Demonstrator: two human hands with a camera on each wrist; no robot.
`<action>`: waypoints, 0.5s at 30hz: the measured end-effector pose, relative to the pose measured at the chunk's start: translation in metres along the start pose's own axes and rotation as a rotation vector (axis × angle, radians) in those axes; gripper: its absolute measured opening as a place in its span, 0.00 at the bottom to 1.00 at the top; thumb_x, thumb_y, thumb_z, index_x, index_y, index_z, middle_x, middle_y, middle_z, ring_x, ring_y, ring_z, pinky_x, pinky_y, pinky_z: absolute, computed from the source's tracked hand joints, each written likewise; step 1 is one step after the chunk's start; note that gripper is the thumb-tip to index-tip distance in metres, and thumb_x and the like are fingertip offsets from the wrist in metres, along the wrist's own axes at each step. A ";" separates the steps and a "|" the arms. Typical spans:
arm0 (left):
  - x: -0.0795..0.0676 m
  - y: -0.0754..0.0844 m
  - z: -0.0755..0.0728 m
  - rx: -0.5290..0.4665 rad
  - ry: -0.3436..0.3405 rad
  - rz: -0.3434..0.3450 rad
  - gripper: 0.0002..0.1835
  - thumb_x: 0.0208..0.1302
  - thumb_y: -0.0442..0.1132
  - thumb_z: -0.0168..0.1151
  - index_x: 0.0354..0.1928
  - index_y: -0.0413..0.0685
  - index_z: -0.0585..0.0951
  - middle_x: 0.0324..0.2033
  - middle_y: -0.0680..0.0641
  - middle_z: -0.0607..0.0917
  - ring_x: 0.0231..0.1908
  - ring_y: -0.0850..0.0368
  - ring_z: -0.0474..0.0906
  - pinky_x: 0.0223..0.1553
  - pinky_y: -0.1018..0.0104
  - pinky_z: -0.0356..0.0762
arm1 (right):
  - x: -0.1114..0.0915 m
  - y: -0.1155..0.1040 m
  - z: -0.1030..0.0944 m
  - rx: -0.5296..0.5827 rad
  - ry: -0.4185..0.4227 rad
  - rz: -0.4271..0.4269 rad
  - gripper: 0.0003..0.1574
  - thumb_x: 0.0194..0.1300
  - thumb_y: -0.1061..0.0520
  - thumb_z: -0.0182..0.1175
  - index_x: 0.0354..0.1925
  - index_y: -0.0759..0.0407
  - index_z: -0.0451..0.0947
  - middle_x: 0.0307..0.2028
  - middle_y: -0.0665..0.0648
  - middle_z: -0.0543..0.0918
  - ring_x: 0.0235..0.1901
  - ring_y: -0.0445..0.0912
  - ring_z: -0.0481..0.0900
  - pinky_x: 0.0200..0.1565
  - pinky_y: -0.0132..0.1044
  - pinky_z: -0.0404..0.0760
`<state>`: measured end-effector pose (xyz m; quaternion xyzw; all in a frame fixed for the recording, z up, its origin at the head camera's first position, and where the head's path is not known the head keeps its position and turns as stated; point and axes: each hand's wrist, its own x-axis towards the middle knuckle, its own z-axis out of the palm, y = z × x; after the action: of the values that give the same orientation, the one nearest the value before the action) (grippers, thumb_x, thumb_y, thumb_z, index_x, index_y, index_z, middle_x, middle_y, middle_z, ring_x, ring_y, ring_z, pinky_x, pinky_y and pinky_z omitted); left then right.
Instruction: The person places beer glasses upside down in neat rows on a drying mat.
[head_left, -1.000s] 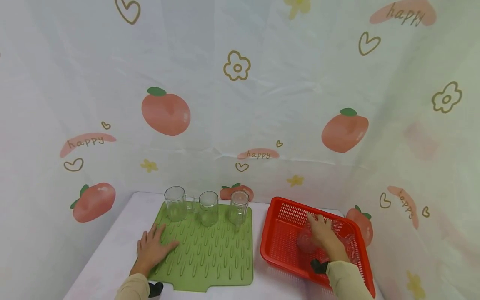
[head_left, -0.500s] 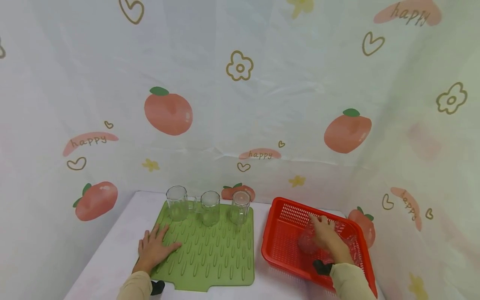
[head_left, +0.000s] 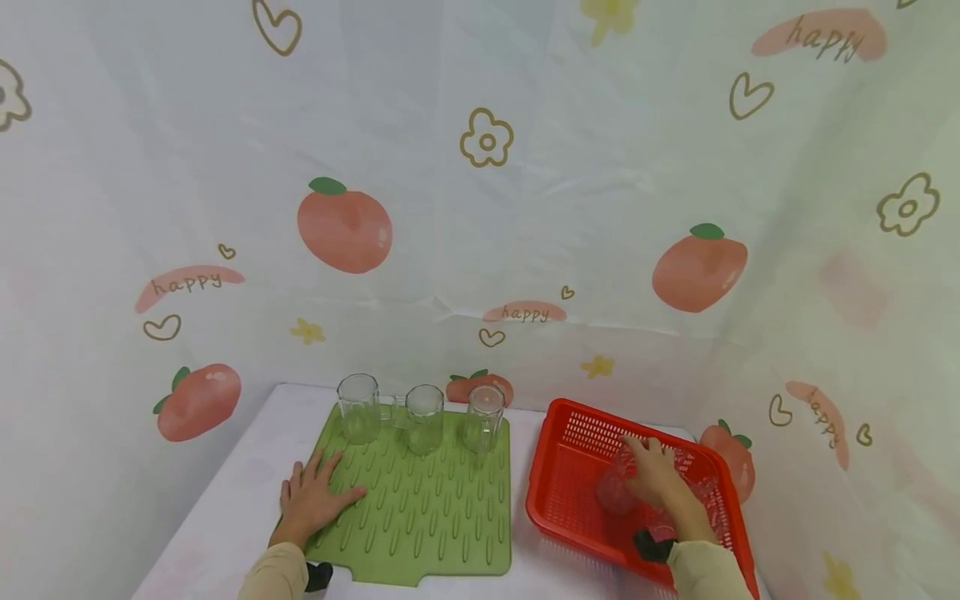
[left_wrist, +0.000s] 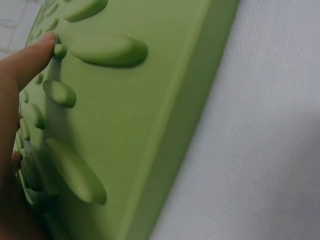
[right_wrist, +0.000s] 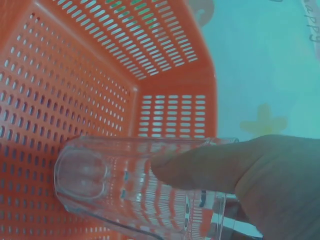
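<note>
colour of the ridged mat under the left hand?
Solid green. The ridged mat shows best in the head view.

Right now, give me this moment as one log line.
left grip: resting on green mat | right grip: holding clear glass in red basket | three glass mugs: toward mat's far edge

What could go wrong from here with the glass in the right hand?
The right hand holds a clear glass in the red basket; it might slip. Lifting it could knock the other clear glassware nearby. The left hand rests on the green mat; if that shifts, its three glass mugs may wobble.
</note>
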<state>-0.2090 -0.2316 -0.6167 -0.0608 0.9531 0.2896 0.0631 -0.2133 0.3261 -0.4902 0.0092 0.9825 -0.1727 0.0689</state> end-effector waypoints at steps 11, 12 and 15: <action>0.000 0.000 0.001 -0.005 0.013 0.006 0.55 0.58 0.70 0.66 0.78 0.44 0.59 0.79 0.29 0.46 0.75 0.17 0.33 0.70 0.19 0.32 | -0.010 -0.007 -0.006 0.021 0.044 0.008 0.48 0.56 0.62 0.73 0.71 0.61 0.65 0.64 0.78 0.66 0.65 0.83 0.58 0.53 0.78 0.75; 0.000 -0.001 0.001 -0.006 0.015 0.006 0.56 0.58 0.70 0.66 0.78 0.44 0.59 0.79 0.29 0.46 0.75 0.17 0.33 0.70 0.19 0.32 | -0.011 -0.007 -0.006 0.019 0.053 -0.003 0.47 0.55 0.61 0.73 0.71 0.61 0.66 0.63 0.78 0.67 0.64 0.82 0.59 0.53 0.77 0.76; -0.001 -0.002 0.003 -0.007 0.031 0.008 0.56 0.57 0.70 0.66 0.78 0.44 0.59 0.78 0.29 0.47 0.75 0.17 0.34 0.70 0.19 0.32 | -0.012 -0.007 -0.005 0.033 0.069 -0.022 0.46 0.55 0.60 0.74 0.70 0.61 0.67 0.62 0.77 0.68 0.62 0.79 0.62 0.52 0.74 0.78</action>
<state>-0.2076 -0.2317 -0.6198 -0.0618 0.9531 0.2924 0.0470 -0.2028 0.3215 -0.4814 0.0056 0.9813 -0.1893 0.0329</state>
